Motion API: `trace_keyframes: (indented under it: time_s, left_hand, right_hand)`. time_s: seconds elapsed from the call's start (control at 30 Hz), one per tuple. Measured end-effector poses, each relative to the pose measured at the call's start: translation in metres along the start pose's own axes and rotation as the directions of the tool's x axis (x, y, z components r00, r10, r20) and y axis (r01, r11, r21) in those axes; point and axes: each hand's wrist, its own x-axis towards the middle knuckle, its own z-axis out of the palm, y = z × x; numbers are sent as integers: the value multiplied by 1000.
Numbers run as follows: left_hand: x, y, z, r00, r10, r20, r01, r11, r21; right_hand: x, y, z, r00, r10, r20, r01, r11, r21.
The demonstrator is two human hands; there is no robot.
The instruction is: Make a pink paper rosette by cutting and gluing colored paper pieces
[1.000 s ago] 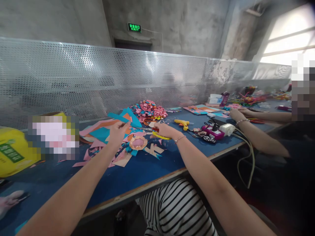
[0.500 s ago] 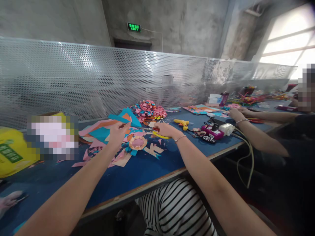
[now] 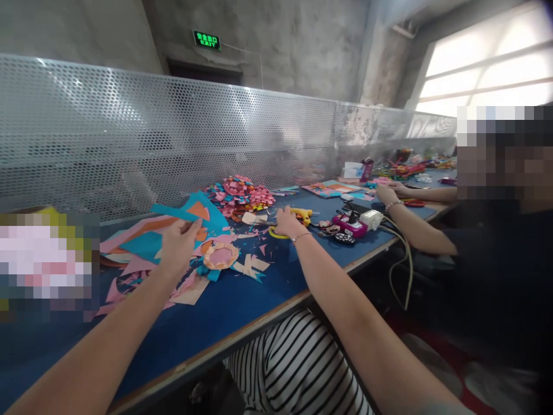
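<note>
My left hand (image 3: 179,243) is closed in a pinch on a narrow blue paper strip (image 3: 166,212), held above loose sheets of blue, orange and pink paper (image 3: 147,243). My right hand (image 3: 286,223) is over the table with its fingers apart, above yellow-handled scissors (image 3: 276,234) that it partly covers. Just beyond it lies a yellow glue gun (image 3: 305,216). Between my hands rests a paper rosette (image 3: 220,255) with a pink centre, a peach pleated rim and blue tails.
Pink, blue and orange paper pieces are heaped (image 3: 242,193) by the perforated metal screen (image 3: 129,150). Scraps litter the blue table (image 3: 242,305). A purple power strip (image 3: 351,227) with cords lies right. Beside me, a co-worker's hands (image 3: 386,196) are at the table.
My right hand has moved right, toward the glue gun, and its grip on the scissors has loosened. My left hand still pinches the blue strip. The view has turned right.
</note>
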Motion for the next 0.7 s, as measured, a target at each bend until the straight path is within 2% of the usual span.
trace_keyframes:
  time_s: [0.03, 0.07, 0.1, 0.17, 0.23, 0.33, 0.4, 0.57, 0.7]
  left_hand:
    - [-2, 1, 1, 1000, -8, 9, 8, 1000, -9]
    - [-3, 1, 2, 1000, -13, 19, 13, 1000, -4]
    - [-4, 1, 3, 999, -13, 35, 13, 1000, 9]
    - [-4, -3, 4, 996, -1, 86, -3, 999, 36]
    - [-5, -8, 5, 989, 9, 145, -19, 998, 66]
    - [-9, -9, 6, 977, -11, 211, -11, 995, 101]
    - [-14, -2, 7, 969, -32, 244, 11, 996, 88]
    - [-27, 19, 10, 969, -52, 240, 36, 997, 72]
    - [-24, 14, 11, 985, -41, 170, 35, 999, 36]
  right_hand:
    - [-1, -2, -2, 998, 66, 26, -66, 998, 0]
    - [-2, -6, -4, 996, 77, 38, -78, 997, 24]
    - [-2, -10, -6, 999, 31, 24, -33, 997, 76]
    - [-3, -20, -8, 989, -144, -39, 149, 958, 243]
    - [-3, -31, -8, 949, -308, -71, 307, 845, 437]
    - [-6, -45, 0, 871, -488, -58, 407, 649, 642]
    - [-7, -51, 7, 855, -512, -77, 418, 594, 688]
    - [-8, -54, 9, 882, -470, -28, 323, 559, 764]
    - [-5, -52, 6, 867, -498, 18, 302, 554, 776]
